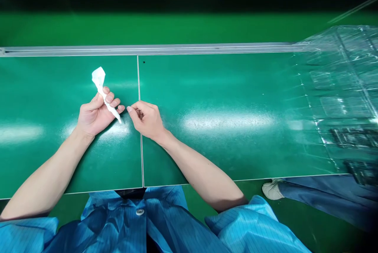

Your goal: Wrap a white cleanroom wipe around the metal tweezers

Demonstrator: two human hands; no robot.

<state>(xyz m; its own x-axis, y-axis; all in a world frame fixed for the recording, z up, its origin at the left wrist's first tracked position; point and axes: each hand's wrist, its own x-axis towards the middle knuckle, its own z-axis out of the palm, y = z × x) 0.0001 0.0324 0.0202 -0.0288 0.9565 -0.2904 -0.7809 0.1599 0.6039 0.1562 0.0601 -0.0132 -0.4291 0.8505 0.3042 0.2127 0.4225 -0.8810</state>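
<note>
My left hand (96,113) rests on the green table (221,127) with its fingers curled round a twisted white wipe (100,83). The wipe's wide end sticks up past my fingers and its thin tip points down to the right. My right hand (147,119) lies just beside it, fingers curled in with thumb and forefinger pinched near the wipe's lower tip. I cannot see anything in that pinch.
A stack of clear plastic trays (339,95) covers the table's right end. A metal rail (147,50) runs along the far edge. Another person's blue trouser leg and white shoe (272,190) show beyond the near edge at right.
</note>
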